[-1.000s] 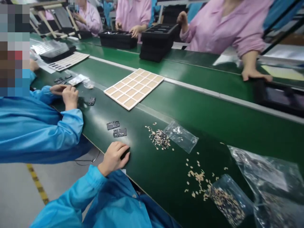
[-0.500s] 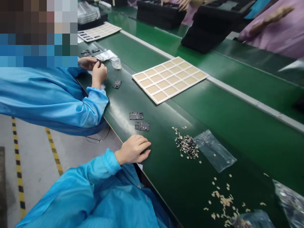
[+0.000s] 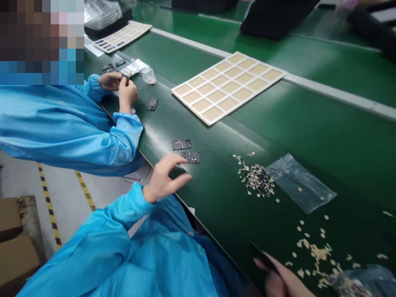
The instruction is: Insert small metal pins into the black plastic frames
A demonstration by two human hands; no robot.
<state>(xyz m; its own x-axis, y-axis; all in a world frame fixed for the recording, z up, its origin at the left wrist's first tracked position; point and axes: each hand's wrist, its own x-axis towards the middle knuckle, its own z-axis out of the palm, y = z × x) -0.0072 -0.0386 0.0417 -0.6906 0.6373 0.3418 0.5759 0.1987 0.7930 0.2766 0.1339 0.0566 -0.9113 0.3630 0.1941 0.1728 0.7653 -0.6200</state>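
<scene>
At the lower right of the frame, the wearer's right hand (image 3: pixel 293 282) is closed around a slim dark object (image 3: pixel 262 256); blur hides the exact hold of the fingers. Just beyond it, tan bits (image 3: pixel 318 251) lie scattered on the green counter (image 3: pixel 340 132), beside a clear bag of more pieces (image 3: pixel 371 278) cut by the frame edge.

Left of centre, the wearer's left hand (image 3: pixel 165 175) comes in from a blue sleeve, thumb and index finger spread apart with a gap between. The index fingertip overlaps the near black plate (image 3: pixel 193 157) at its left side; whether they touch, I cannot tell. Close behind lies the far black plate (image 3: pixel 181 144). Their small markings are too fine to read.

Right of the plates, well apart from the left hand, are a heap of tiny parts (image 3: pixel 258 180) and a flattened clear bag (image 3: pixel 303 185).

Above centre rests a tan board (image 3: pixel 229 87) with a white grid. At upper left, a co-worker's hands (image 3: pixel 128 93) pinch a small dark piece.

Half a second ago the left hand lay with its fingers closer together, nearer the counter's edge below the plates, and the right hand was out of view.
</scene>
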